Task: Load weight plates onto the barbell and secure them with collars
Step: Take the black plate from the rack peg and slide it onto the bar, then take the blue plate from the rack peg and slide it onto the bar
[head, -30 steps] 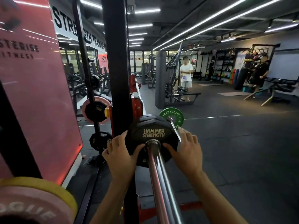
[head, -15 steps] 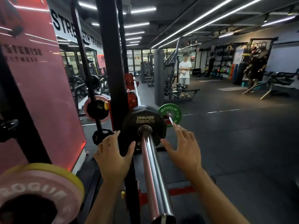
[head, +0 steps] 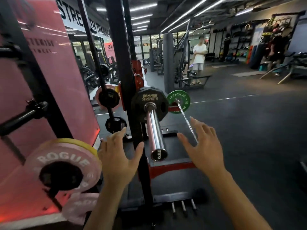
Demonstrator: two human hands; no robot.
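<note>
Left hand [head: 118, 156] and right hand [head: 203, 146] raised palms-forward, fingers spread, empty, flanking the near end of the barbell sleeve [head: 155, 132] without touching. Black plate [head: 150, 103] seated far up the sleeve against the rack upright [head: 123, 63]. Pink plate [head: 63, 165] stored near left; green plate [head: 178, 101] beyond.

Your barbell sleeve [head: 155, 130] is glossy polished metal. The black plate [head: 150, 105] looks matt rubber; the floor [head: 249, 130] is dull, faintly textured.
</note>
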